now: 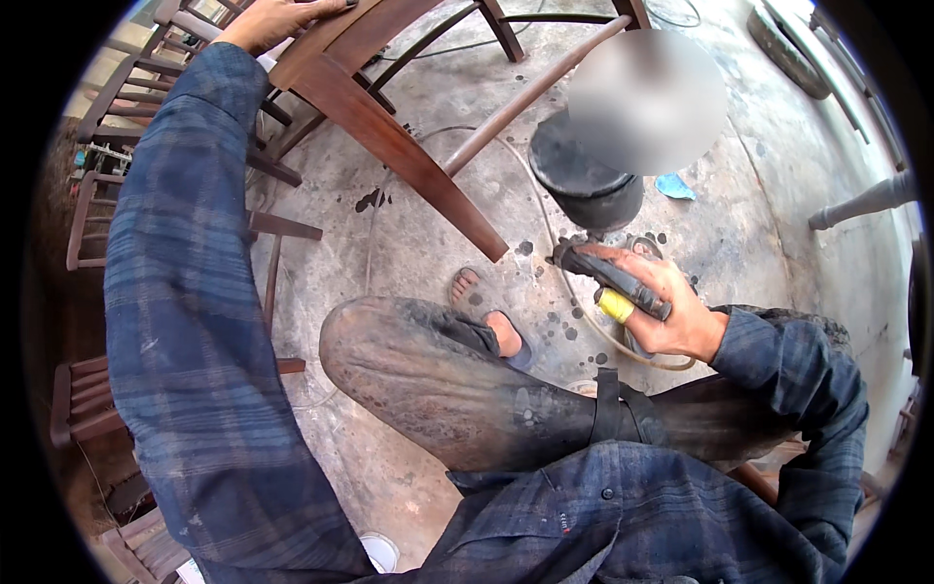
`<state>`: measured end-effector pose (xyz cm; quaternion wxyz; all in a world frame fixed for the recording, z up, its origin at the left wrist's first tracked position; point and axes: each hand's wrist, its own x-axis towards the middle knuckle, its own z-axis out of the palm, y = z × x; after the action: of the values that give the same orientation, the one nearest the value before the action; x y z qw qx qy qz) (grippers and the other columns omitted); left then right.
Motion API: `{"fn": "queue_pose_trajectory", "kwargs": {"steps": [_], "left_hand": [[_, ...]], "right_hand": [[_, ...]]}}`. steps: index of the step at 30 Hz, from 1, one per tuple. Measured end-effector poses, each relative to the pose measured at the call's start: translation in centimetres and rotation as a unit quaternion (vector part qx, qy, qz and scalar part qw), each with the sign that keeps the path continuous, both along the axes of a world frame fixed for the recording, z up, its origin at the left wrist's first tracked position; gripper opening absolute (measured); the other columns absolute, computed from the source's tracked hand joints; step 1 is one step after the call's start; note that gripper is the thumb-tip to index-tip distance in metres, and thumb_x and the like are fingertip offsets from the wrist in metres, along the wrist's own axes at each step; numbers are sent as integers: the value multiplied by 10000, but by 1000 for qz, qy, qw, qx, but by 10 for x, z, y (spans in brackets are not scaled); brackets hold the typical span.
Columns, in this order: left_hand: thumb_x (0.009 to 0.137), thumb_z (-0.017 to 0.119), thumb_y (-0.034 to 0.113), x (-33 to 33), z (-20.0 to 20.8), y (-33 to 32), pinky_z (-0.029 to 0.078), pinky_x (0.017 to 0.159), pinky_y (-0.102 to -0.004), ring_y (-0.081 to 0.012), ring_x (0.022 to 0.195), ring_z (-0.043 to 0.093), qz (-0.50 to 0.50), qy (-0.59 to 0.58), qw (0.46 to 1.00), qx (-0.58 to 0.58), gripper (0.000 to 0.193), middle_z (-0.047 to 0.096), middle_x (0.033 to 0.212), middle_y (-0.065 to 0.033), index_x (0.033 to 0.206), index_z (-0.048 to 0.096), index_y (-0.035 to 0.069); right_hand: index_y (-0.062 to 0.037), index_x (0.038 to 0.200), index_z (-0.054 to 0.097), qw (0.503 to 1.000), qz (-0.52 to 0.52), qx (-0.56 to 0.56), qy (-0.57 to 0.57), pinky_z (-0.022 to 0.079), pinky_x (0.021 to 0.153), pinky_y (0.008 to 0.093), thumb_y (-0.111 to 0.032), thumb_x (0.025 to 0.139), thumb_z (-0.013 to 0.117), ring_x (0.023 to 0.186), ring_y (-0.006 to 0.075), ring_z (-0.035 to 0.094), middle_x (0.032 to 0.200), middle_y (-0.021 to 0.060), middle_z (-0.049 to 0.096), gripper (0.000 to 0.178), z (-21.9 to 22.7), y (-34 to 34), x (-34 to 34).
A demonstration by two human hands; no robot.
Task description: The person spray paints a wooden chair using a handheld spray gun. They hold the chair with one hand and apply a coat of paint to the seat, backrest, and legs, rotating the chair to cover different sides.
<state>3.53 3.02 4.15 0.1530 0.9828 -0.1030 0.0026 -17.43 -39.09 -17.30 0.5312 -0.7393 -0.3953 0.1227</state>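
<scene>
At the upper left, my left hand (272, 21) grips the edge of a reddish-brown wooden chair (413, 165), which is tilted with a tapered leg pointing down toward me. The hand is partly cut off by the top of the picture. My right hand (671, 302) is closed around a dark, stained, elongated hand tool (623, 277); its exact kind is not clear. A yellow wrap (615, 305) shows at the thumb. The tool's head lies just below a black bucket (589, 195) and apart from the chair leg.
A thin hose (574, 292) loops over the stained concrete floor and passes under my right hand. More wooden chairs (97, 219) line the left side. A blue scrap (674, 187) lies beside the bucket. A grey turned leg (861, 201) juts in at right. A blurred patch covers part of the bucket.
</scene>
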Motion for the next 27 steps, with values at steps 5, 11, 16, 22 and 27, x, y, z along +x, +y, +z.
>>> {"fn": "queue_pose_trajectory", "kwargs": {"steps": [5,11,16,22,27], "left_hand": [[924,741,392,-1,-4,3,533,816,-308,-137,934,668,2,8,1000,-10,397,765,1025,-65,1154,769,70],[934,733,387,-10,0,-4,539,838,-309,-134,964,670,18,6,1000,-1,407,762,1054,-60,1185,754,67],[938,732,372,-8,-5,-3,535,855,-305,-138,982,671,14,14,1000,-19,393,762,1065,-63,1182,755,64],[903,743,368,-7,3,-4,519,903,-335,-194,1008,679,-33,-2,999,25,478,748,1086,-132,1211,719,2],[955,721,350,22,-17,37,501,718,-291,-80,819,591,-17,-8,1000,-2,385,734,1070,-9,1206,746,60]], "right_hand": [[-7,1401,535,994,-4,-41,97,512,928,334,-63,950,630,1088,247,693,1264,214,665,464,-35,-11,-15],[-6,1417,524,983,-9,-102,154,515,907,337,-71,959,634,1022,196,684,1159,190,706,475,-48,-18,-26],[-1,1417,524,995,-39,-12,91,498,942,322,-72,958,630,1080,171,652,1230,186,680,476,-32,-8,-13],[21,1297,599,993,-68,95,5,528,859,320,-75,942,637,1011,205,692,1279,192,661,370,35,11,6],[27,1324,587,988,-71,118,-69,550,888,340,-58,921,641,1046,267,716,1272,204,665,415,50,23,11]]}}
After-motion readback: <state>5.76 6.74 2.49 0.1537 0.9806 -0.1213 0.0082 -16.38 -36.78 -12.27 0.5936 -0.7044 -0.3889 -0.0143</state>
